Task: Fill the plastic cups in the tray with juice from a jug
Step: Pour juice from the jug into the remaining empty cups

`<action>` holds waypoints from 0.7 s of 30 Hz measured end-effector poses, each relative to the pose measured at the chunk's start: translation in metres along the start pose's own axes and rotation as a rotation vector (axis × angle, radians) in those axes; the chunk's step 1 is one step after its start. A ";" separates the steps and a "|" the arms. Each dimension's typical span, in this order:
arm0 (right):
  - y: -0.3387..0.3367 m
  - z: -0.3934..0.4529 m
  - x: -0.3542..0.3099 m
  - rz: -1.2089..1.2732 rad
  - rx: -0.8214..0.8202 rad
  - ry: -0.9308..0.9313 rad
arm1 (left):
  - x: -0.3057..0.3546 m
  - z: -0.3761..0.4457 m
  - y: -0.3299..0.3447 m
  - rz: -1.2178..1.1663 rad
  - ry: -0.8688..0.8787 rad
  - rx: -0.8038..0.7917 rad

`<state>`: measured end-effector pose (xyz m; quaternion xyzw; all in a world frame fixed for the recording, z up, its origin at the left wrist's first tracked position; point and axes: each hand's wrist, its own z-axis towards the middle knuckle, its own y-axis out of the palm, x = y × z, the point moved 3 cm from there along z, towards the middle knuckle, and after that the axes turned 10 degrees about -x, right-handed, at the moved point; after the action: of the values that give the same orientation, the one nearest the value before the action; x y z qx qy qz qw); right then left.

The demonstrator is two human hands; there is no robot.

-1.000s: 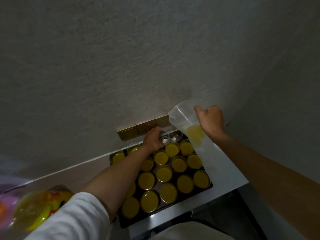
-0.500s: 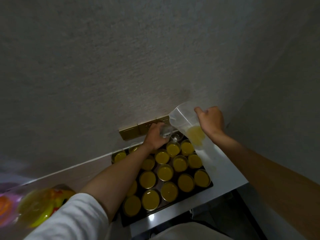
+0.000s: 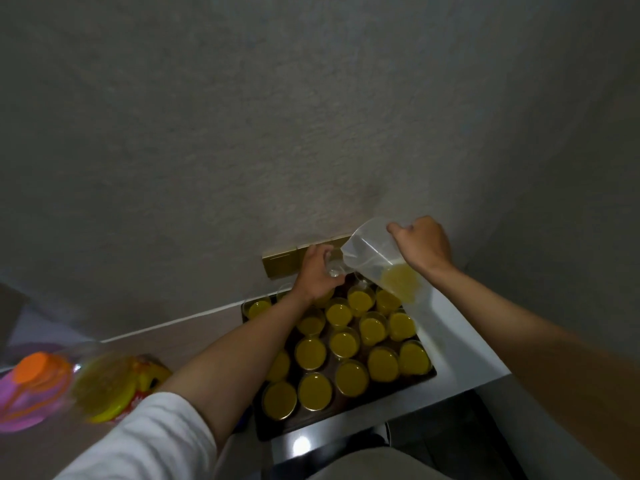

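Cup's up off the tray now, lifted to meet the jug's spout!

Left hand grips the clear empty cup above the tray's far edge, by the wall. Right hand is curled round the tilted jug, spout just beside the cup, a little juice pooled low inside. Filled cups pack the dark tray below.

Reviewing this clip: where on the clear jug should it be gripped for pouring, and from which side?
Grip the jug at its handle side near the rim, coming from the right, as the right hand does. It is tilted with its mouth leftward toward the empty cup held by the left hand, and the juice pools low.
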<state>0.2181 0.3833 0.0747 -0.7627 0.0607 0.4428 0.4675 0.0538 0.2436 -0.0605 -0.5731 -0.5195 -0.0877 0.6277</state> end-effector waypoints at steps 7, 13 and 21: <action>0.004 -0.016 -0.022 -0.125 -0.063 -0.068 | -0.001 -0.024 -0.006 -0.040 0.037 0.029; 0.011 -0.029 -0.039 -0.249 -0.073 -0.122 | -0.003 -0.043 -0.010 -0.090 0.070 0.043; 0.017 -0.041 -0.056 -0.376 -0.105 -0.207 | -0.007 -0.057 -0.012 -0.084 0.096 0.044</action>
<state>0.2018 0.3243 0.1117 -0.7344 -0.1540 0.4261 0.5053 0.0737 0.1901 -0.0466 -0.5319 -0.5143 -0.1296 0.6601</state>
